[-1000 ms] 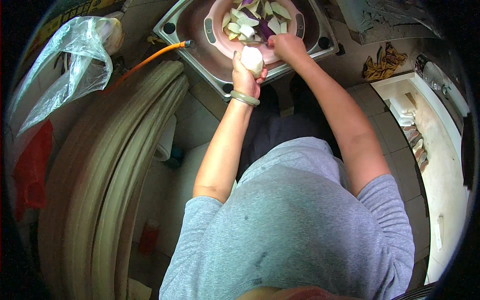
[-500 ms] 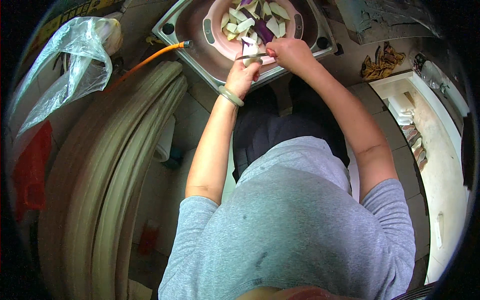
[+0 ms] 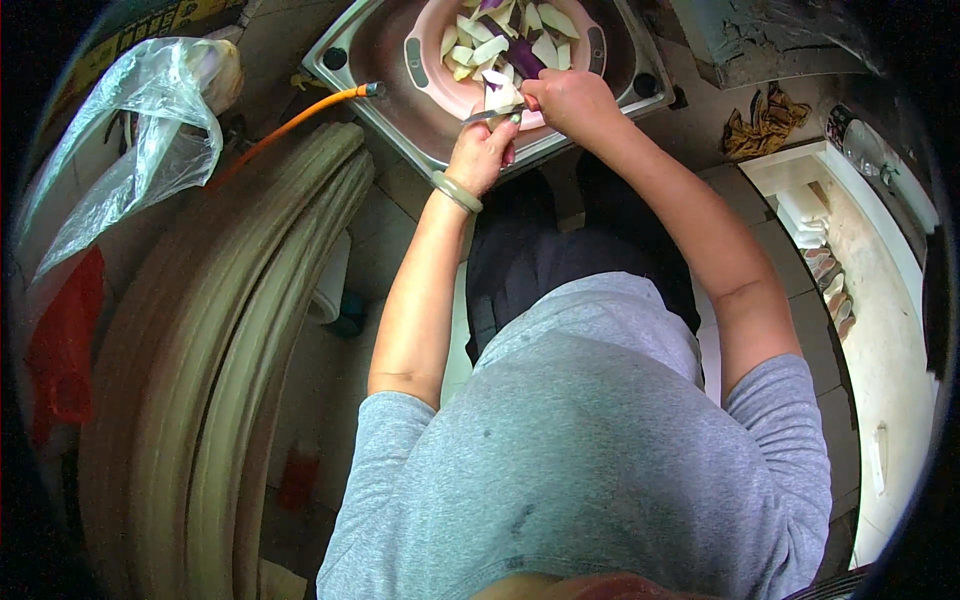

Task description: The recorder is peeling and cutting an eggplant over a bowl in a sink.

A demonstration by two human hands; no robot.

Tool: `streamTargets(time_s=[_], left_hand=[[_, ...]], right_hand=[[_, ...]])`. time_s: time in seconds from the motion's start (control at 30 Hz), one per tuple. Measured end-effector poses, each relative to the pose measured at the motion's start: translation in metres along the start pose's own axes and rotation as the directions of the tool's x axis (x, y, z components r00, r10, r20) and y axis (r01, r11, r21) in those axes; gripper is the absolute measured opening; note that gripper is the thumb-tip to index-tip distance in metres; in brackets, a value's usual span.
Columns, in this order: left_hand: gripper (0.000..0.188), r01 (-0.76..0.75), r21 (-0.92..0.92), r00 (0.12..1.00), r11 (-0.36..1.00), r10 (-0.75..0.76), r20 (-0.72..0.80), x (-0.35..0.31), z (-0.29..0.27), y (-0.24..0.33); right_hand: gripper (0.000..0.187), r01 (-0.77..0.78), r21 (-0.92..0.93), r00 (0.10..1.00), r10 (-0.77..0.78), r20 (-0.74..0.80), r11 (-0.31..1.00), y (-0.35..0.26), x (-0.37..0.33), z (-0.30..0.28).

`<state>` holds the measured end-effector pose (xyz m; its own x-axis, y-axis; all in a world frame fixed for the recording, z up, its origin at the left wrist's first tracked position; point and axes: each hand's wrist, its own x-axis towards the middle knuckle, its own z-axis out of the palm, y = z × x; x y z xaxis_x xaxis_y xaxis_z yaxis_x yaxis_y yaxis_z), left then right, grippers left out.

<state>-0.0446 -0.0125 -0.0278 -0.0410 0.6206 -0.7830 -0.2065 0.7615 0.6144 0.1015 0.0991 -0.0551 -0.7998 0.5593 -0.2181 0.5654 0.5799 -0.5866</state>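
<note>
My left hand [image 3: 478, 158], with a pale bangle at the wrist, grips a peeled white eggplant piece [image 3: 503, 94] upright at the near rim of a pink basin [image 3: 432, 82]. My right hand [image 3: 575, 102] is closed around the red handle of a small knife [image 3: 488, 115]. Its blade points left and lies across the eggplant piece, just above my left thumb. In the basin are several cut white eggplant chunks [image 3: 490, 50] and a purple-skinned eggplant piece [image 3: 524, 60]. Part of the basin's near right side is hidden behind my right hand.
The basin stands in a metal sink [image 3: 388, 125]. An orange hose [image 3: 300, 118] reaches its left edge. Long pale ribbed lengths [image 3: 250, 300] curve along the left, below a clear plastic bag [image 3: 150, 130]. A crumpled brown-yellow cloth [image 3: 765, 122] lies right of the sink.
The knife has shifted slightly left and now slants, its tip lower. My right hand has moved a little left, and my left hand slightly down and left.
</note>
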Motion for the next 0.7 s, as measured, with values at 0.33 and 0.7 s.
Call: streamTargets(time_s=[0.33,0.7], left_hand=[[0.022,0.006,-0.080,0.998,0.997,-0.001,0.067,-0.003,-0.003,-0.003],[0.039,0.035,-0.600,0.999,0.799,-0.046,-0.004,0.003,-0.002,-0.010]], right_hand=[[0.009,-0.138,-0.070,0.971,0.149,0.187,0.988,0.026,0.011,0.015],[0.015,-0.469,0.121,0.874,0.441,0.202,0.875,0.034,0.004,0.025]])
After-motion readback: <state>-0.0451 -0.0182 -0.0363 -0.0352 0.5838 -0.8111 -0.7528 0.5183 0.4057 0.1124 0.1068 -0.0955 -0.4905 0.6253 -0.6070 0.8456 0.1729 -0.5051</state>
